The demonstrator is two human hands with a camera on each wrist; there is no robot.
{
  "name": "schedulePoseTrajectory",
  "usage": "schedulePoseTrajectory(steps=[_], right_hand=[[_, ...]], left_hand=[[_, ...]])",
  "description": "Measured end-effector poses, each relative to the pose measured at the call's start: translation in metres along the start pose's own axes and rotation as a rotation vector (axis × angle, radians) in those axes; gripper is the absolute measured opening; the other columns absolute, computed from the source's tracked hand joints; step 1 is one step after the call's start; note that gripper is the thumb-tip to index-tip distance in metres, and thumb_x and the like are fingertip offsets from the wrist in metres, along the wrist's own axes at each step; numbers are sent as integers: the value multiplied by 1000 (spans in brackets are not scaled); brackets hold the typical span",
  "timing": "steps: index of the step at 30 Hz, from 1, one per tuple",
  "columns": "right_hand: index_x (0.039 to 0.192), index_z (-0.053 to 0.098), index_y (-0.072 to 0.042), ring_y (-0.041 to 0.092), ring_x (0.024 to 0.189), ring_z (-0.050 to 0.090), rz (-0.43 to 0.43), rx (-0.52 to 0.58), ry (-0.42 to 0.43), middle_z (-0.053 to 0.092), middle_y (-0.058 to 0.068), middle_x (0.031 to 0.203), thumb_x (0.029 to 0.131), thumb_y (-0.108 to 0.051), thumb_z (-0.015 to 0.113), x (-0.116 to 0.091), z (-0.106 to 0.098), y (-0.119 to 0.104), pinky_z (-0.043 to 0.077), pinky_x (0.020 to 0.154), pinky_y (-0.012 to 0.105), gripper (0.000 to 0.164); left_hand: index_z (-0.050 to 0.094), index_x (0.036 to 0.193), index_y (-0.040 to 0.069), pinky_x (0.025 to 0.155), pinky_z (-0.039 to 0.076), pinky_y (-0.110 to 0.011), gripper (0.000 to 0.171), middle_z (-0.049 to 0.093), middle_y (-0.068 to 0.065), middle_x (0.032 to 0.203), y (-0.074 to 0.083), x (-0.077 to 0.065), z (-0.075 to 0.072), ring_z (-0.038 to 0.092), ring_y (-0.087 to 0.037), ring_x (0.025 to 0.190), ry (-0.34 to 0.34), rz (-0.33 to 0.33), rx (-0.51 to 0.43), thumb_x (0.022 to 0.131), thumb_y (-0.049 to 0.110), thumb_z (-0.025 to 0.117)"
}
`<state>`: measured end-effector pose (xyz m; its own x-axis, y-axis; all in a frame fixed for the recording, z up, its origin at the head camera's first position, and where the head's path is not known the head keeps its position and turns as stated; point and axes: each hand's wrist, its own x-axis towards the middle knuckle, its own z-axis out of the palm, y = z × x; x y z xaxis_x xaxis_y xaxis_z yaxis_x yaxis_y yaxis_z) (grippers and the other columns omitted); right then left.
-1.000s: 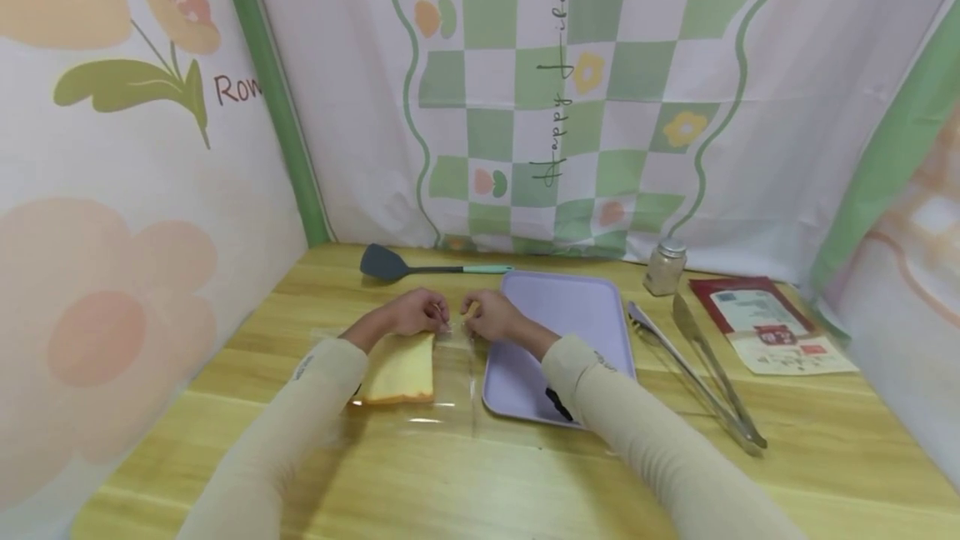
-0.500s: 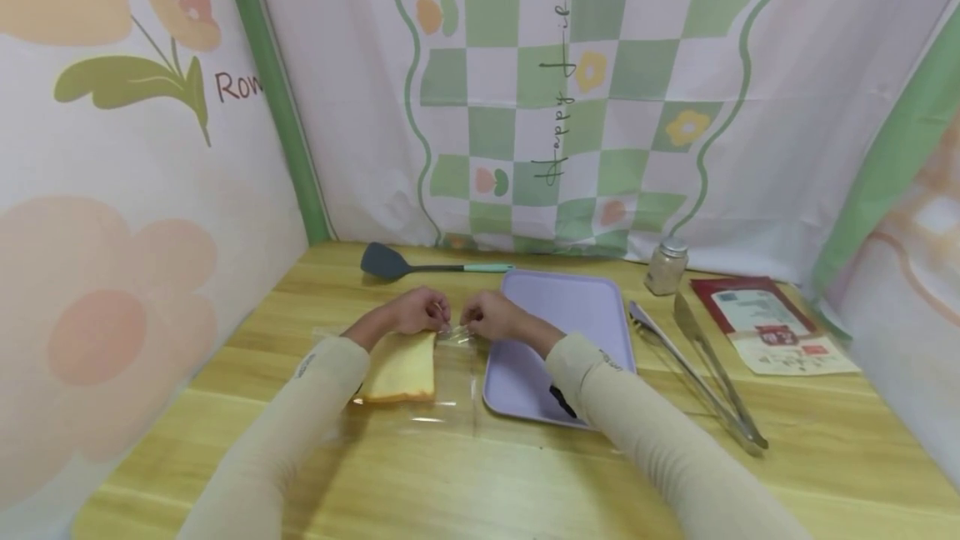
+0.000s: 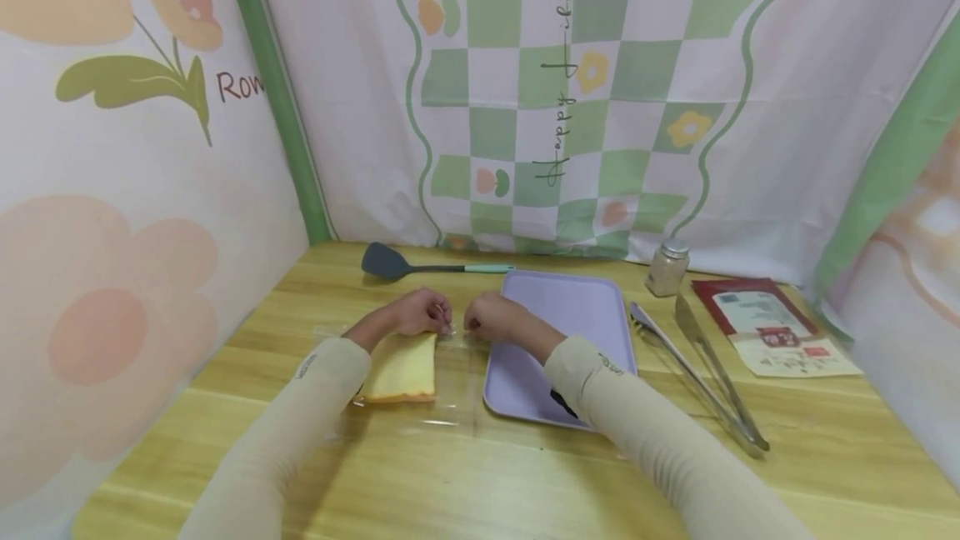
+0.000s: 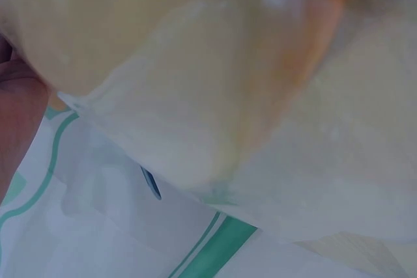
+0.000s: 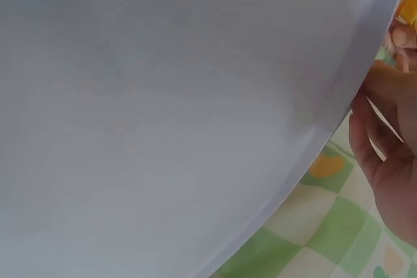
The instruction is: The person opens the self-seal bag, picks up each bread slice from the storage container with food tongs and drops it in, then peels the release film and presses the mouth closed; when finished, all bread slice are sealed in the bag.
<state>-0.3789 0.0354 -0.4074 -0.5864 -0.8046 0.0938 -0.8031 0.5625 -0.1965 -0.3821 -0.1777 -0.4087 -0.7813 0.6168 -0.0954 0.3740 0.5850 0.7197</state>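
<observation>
"What do we record?"
"One bread slice (image 3: 401,373), pale yellow, orange-brown crust along its near side, lying flat, partly hidden from us."
"Wrapping?"
"A clear, glossy plastic bag (image 3: 454,382), film over the slice, spread on the worktop (image 3: 480,482) nearer its left edge than its right."

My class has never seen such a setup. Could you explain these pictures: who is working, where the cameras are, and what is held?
No machine here: a person works with bare left hand and right hand. A head-worn camera looks across the wooden table. On it are a clear bag with bread showing through, a purple tray, spatula, tongs, jar and packet. The wrist cameras look close: the left sees bread through plastic, the right mostly tray. The left hand appears to pinch the bag's far edge; the right hand is nearby, its grip unclear.
</observation>
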Motion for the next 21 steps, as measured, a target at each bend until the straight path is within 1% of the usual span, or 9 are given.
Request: schedulePoseTrajectory(steps=[3,4,7,10,11,14,17,21], right_hand=[[74,72,-10,7,62,48,14,-47,-11,64,-4,70,88,0,68,1,2,-2,45,59,21,18],[72,71,-10,7,61,46,17,-60,-12,62,-5,69,88,1,68,1,3,-2,44,58,21,19],[70,67,-10,7,60,44,36,-77,-18,56,-6,66,84,7,64,2,5,-2,40,54,20,23],[69,62,-8,8,60,42,64,-74,-36,50,-5,66,82,11,59,2,8,-2,37,54,20,23],[70,61,-8,9,61,42,71,-68,-42,49,-5,66,81,12,57,3,9,-2,37,54,20,23],[72,58,-8,10,63,44,89,-69,-54,49,-4,68,83,11,57,3,11,-2,40,55,22,22],[74,58,-8,11,65,47,87,-96,-56,52,-2,71,87,7,60,1,11,-2,44,58,25,20],[78,60,-9,14,71,51,93,-88,-38,55,-1,77,88,3,62,-5,7,-3,47,61,28,16]], left_hand=[[62,93,1,73,52,-27,6,72,-9,87,-2,0,-1,69,-18,86,-13,25,-8,92,2,68],[61,92,1,72,52,-26,6,72,-8,86,-2,0,-1,69,-17,84,-15,41,1,93,2,68],[62,91,3,71,51,-25,7,72,-5,84,-2,0,-1,68,-14,82,-18,51,-1,92,3,68],[63,91,2,71,51,-24,6,72,-6,84,-1,0,0,68,-15,82,-10,29,-2,91,2,69],[63,92,2,72,51,-24,7,73,-7,86,-1,0,0,68,-15,83,-9,8,-12,91,2,69],[63,94,-1,73,51,-24,8,73,-10,88,-2,1,1,69,-17,85,-3,-10,-9,91,1,70],[63,94,-2,73,51,-24,8,73,-10,88,-2,1,1,69,-17,84,-1,-13,-11,90,1,70],[63,94,0,74,51,-24,8,72,-7,86,-3,2,2,68,-14,83,0,-17,-5,91,2,69]])
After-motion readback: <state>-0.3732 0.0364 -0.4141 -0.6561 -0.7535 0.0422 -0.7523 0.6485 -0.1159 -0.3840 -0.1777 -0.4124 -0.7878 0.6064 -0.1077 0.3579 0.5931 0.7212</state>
